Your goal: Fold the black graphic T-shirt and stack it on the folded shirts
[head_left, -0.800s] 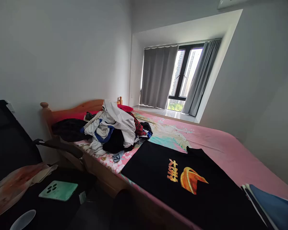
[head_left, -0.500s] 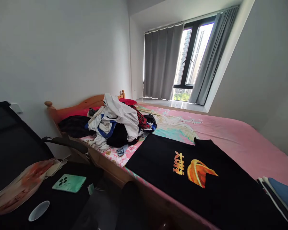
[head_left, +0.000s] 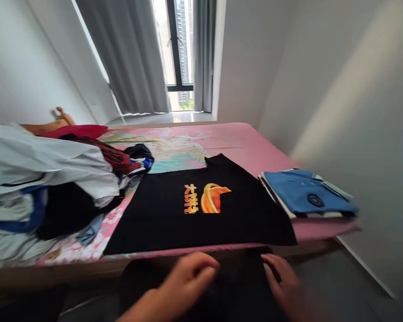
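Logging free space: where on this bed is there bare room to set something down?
Widest: pink bedding beyond the black T-shirt, bordered by the window sill and right wall. A narrow strip of floral sheet shows between the T-shirt and the clothes heap. Crowded: the heap's end at left, and where the folded stack sits by the T-shirt.

I count remotely: left hand (head_left: 190,281), one; right hand (head_left: 285,278), one; black shirt (head_left: 164,210), one; clothes heap (head_left: 72,163), one; folded stack (head_left: 289,190), one; curtains (head_left: 124,58), two; bed (head_left: 230,138), one; window (head_left: 177,67), one.
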Motion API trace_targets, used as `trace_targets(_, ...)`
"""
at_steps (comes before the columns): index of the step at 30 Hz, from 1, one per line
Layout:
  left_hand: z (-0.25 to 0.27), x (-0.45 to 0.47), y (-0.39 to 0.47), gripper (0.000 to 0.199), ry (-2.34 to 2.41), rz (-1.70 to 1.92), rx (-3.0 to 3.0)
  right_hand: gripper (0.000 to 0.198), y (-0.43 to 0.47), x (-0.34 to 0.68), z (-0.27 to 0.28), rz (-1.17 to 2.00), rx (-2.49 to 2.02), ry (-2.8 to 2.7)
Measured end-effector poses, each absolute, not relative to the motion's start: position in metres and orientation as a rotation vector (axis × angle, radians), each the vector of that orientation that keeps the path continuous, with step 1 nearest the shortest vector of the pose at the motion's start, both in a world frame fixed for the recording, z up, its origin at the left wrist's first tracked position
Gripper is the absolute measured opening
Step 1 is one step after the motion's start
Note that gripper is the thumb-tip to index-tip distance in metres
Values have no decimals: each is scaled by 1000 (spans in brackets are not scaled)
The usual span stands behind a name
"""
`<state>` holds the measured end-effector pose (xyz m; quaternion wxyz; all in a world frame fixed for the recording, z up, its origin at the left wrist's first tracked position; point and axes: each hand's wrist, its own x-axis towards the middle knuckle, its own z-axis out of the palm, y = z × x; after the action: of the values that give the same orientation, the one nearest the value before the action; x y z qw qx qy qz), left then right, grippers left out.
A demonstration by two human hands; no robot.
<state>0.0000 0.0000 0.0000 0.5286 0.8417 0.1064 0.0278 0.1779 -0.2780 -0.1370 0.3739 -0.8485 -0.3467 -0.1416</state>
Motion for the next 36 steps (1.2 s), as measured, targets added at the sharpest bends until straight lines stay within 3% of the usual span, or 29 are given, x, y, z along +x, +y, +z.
trace_targets(6, -73, -75, 177, 31, 461, 551, 2727, 44, -276, 216, -123, -521, -2416, -1178)
trace_targets(10, -106, -137, 251, 47, 353, 434, 3050, 61, -283, 242, -139, -523, -2647, -1267)
trace_targets(22, -124, -142, 277, 42, 378, 430, 3214, 55, -302, 290, -153, -621, -2685, -1463)
trace_targets(27, -120, -149, 287, 50, 371, 328, 3240, 58, -307, 293, -151, -630, -2694, -1482)
trace_targets(30, -117, -159, 291, 56, 333, 251, 3241, 59, -313, 293, -146, -562, -2681, -1518)
trace_targets(36, -100, -116, 262, 51, 309, 411, 3170, 40, -259, 295, -113, -289, -2621, -1391)
